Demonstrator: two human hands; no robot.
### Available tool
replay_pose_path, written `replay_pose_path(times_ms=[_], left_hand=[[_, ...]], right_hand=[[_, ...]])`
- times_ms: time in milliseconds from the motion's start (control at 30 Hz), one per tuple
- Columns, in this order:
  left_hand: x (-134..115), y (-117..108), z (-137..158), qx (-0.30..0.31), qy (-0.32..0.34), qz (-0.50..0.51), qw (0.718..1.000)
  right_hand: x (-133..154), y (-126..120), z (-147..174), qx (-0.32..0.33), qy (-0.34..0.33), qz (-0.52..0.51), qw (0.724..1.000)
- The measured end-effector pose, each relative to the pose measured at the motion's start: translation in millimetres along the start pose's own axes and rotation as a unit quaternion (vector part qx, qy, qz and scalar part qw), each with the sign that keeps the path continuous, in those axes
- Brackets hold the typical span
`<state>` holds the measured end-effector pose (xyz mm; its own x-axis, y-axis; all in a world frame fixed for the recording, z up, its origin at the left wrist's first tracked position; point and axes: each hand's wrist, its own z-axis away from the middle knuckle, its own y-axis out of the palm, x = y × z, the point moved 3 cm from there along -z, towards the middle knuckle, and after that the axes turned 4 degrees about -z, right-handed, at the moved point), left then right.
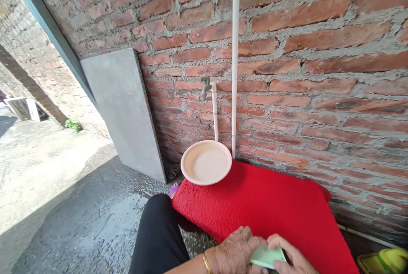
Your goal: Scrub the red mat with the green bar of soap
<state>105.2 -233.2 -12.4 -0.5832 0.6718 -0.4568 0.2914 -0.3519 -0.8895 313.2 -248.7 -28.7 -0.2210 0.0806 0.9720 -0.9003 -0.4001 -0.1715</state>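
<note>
Low in the view, above the front part of a red cloth [270,206], both hands are closed on a pale green, flat, rectangular object [267,257]. What kind of object it is I cannot make out. My left hand [234,248], with a gold bangle at the wrist, grips its left side. At its right end, the fingers and thumb of my right hand [291,258] hold the edge. A shallow pale pink basin [207,163] rests at the far left end of the red cloth, beneath a tap [205,88].
Behind the cloth rises a brick wall [287,78] with a white pipe [235,61]. A grey slab [123,112] leans there on the left. Wet concrete floor [95,218] lies beside my knee [159,223]. A yellow-green shoe [387,261] is at the lower right.
</note>
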Motion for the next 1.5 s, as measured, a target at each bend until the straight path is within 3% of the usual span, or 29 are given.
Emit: replay_pose_path(times_ms=[100, 167, 233, 333, 433, 533, 633, 700, 833, 900, 1033, 1100, 1167, 1333, 1400, 1500], left_hand=[[29, -17, 20, -0.09, -0.134, 0.061, 0.985], [58, -28, 36, -0.153, -0.237, 0.057, 0.958], [87, -37, 52, -0.19, -0.304, -0.012, 0.933], [120, -42, 71, -0.219, -0.348, -0.163, 0.897], [139, -36, 82, -0.222, -0.347, -0.266, 0.871], [141, -29, 83, -0.216, -0.349, -0.3, 0.861], [119, -19, 71, -0.188, -0.369, -0.281, 0.866], [94, -6, 56, -0.148, -0.374, -0.24, 0.884], [50, 12, 29, -0.09, -0.316, -0.158, 0.931], [50, 5, 28, -0.1, -0.321, -0.151, 0.93], [84, -27, 42, -0.142, -0.398, -0.195, 0.885], [94, -32, 43, -0.143, -0.419, -0.207, 0.873], [90, -22, 34, -0.135, -0.412, -0.209, 0.877], [49, 15, -1, -0.119, -0.305, -0.166, 0.93], [48, 10, -5, -0.123, -0.3, -0.152, 0.934], [72, -17, 0, -0.142, -0.352, -0.155, 0.912]], right_hand=[[-12, -27, -5, -0.18, -0.002, 0.101, 0.979], [-28, -49, -2, -0.312, -0.003, 0.209, 0.927], [-42, -63, 3, -0.394, 0.0, 0.338, 0.855], [-55, -65, 7, -0.413, 0.034, 0.489, 0.768], [-54, -57, 6, -0.398, 0.062, 0.557, 0.727], [-51, -54, 3, -0.386, 0.073, 0.574, 0.718], [-50, -55, 3, -0.385, 0.081, 0.579, 0.714], [-50, -56, 2, -0.384, 0.083, 0.586, 0.709], [-48, -56, 3, -0.381, 0.075, 0.592, 0.706], [-46, -54, 3, -0.382, 0.068, 0.591, 0.707], [-39, -49, 3, -0.391, 0.066, 0.592, 0.701], [-37, -47, 3, -0.397, 0.069, 0.597, 0.694], [-36, -46, 3, -0.399, 0.071, 0.601, 0.688], [-38, -47, 3, -0.401, 0.066, 0.607, 0.683], [-39, -47, 4, -0.4, 0.064, 0.606, 0.684], [-39, -45, 3, -0.401, 0.07, 0.603, 0.686]])
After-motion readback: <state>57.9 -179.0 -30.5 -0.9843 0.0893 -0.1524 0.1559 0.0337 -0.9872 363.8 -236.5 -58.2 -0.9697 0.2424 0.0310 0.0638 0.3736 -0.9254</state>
